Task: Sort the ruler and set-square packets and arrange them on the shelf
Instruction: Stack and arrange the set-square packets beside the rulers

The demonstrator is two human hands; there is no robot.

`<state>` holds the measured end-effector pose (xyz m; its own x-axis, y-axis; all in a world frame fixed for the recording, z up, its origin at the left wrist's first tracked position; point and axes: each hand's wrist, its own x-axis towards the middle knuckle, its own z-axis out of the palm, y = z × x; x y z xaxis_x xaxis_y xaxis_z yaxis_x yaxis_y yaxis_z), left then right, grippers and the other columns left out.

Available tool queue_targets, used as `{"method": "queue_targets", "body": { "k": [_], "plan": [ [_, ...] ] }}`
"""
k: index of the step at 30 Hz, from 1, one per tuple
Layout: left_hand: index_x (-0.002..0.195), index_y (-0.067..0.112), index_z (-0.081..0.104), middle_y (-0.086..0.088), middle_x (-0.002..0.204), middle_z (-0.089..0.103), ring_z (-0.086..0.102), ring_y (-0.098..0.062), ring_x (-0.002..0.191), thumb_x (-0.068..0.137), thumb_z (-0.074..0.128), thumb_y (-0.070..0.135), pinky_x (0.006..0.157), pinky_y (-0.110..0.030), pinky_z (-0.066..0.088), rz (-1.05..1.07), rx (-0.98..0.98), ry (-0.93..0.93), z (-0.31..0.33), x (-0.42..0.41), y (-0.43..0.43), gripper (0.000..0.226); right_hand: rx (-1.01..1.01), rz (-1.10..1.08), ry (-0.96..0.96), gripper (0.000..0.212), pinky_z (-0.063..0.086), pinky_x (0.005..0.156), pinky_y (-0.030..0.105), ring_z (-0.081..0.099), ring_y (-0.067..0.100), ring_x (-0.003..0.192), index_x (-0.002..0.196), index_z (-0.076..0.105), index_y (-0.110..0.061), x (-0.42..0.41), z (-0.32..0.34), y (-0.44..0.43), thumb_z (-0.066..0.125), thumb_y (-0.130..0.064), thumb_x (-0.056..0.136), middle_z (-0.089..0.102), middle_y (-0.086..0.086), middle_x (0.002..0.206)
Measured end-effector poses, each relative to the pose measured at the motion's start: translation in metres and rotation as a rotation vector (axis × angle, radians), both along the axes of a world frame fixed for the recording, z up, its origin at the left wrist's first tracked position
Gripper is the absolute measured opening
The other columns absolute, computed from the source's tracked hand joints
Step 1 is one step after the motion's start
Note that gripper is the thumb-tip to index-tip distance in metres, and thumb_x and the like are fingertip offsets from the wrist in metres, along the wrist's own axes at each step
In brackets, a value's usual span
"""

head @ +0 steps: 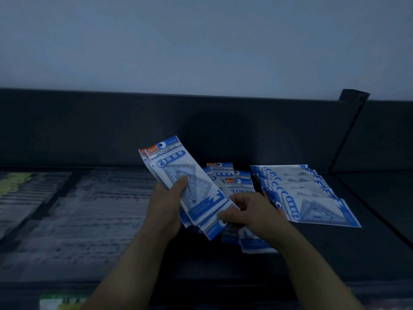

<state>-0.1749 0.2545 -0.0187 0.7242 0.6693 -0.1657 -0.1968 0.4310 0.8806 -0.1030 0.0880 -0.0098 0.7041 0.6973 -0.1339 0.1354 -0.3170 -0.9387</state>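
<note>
My left hand [166, 203] holds a fanned bunch of blue-and-white set-square packets [178, 175] tilted up above the dark shelf [368, 220]. My right hand [250, 213] pinches the lower edge of that bunch with thumb and fingers. Under my right hand lies a loose heap of the same packets [234, 180], some partly hidden. To the right, an overlapping row of several packets [308, 198] lies sideways on the shelf.
Clear packets of rulers [85, 211] cover the shelf's left half, blurred, with yellow-labelled ones [15, 182] at far left. A dark back panel [156, 126] rises behind. A slotted upright [350, 130] and a shelf seam stand at right. A price label [60, 303] sits on the front edge.
</note>
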Motion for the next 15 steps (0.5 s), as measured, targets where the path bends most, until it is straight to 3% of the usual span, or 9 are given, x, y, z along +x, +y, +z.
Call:
{"method": "queue_targets", "body": {
  "k": [2, 4, 7, 9, 13, 15],
  "plan": [
    [0.113, 0.02, 0.056, -0.01, 0.101, 0.068, 0.068, -0.028, 0.085, 0.095, 0.057, 0.014, 0.062, -0.043, 0.056, 0.035, -0.034, -0.01, 0.002, -0.002, 0.004, 0.019, 0.042, -0.057, 0.001, 0.004, 0.059, 0.068, 0.028, 0.07, 0.015, 0.073, 0.089, 0.067, -0.009, 0.004, 0.003, -0.005, 0.066, -0.011, 0.086, 0.074, 0.007, 0.088],
    [0.115, 0.02, 0.057, -0.008, 0.101, 0.07, 0.069, -0.028, 0.083, 0.096, 0.056, 0.015, 0.062, -0.045, 0.057, 0.066, -0.068, -0.009, 0.003, -0.005, 0.009, 0.02, 0.193, -0.198, 0.107, 0.007, 0.057, 0.064, 0.026, 0.072, 0.016, 0.074, 0.089, 0.064, -0.004, 0.01, 0.006, -0.01, 0.058, -0.007, 0.091, 0.073, 0.008, 0.088],
    [0.114, 0.021, 0.058, -0.007, 0.098, 0.071, 0.071, -0.025, 0.076, 0.097, 0.055, 0.015, 0.053, -0.042, 0.057, 0.072, -0.057, -0.003, 0.003, -0.01, 0.014, 0.019, 0.469, -0.414, 0.28, 0.015, 0.058, 0.069, 0.039, 0.071, 0.024, 0.075, 0.092, 0.066, -0.006, 0.024, 0.01, -0.017, 0.051, -0.005, 0.093, 0.073, 0.015, 0.088],
    [0.104, 0.024, 0.059, -0.005, 0.091, 0.07, 0.07, -0.024, 0.068, 0.097, 0.053, 0.016, 0.049, -0.038, 0.056, 0.078, -0.004, 0.025, 0.005, -0.013, 0.016, 0.012, 0.558, -0.54, 0.279, 0.016, 0.057, 0.062, 0.035, 0.069, 0.019, 0.066, 0.089, 0.064, -0.008, 0.035, 0.014, -0.023, 0.049, -0.007, 0.094, 0.072, 0.011, 0.08],
    [0.116, 0.019, 0.056, -0.013, 0.099, 0.069, 0.068, -0.031, 0.079, 0.099, 0.05, 0.022, 0.061, -0.043, 0.057, 0.032, 0.122, 0.099, 0.008, -0.019, 0.022, 0.018, 0.47, -0.565, 0.117, 0.015, 0.053, 0.065, 0.04, 0.066, 0.022, 0.068, 0.088, 0.063, -0.01, 0.048, 0.014, -0.035, 0.052, -0.014, 0.097, 0.071, 0.01, 0.081],
    [0.112, 0.016, 0.059, -0.014, 0.097, 0.069, 0.068, -0.031, 0.079, 0.099, 0.049, 0.023, 0.066, -0.042, 0.056, -0.013, 0.189, 0.141, 0.009, -0.021, 0.023, 0.017, 0.441, -0.537, 0.083, 0.016, 0.054, 0.062, 0.037, 0.066, 0.021, 0.07, 0.085, 0.064, -0.011, 0.051, 0.014, -0.037, 0.053, -0.015, 0.096, 0.071, 0.009, 0.08]
  ]
}}
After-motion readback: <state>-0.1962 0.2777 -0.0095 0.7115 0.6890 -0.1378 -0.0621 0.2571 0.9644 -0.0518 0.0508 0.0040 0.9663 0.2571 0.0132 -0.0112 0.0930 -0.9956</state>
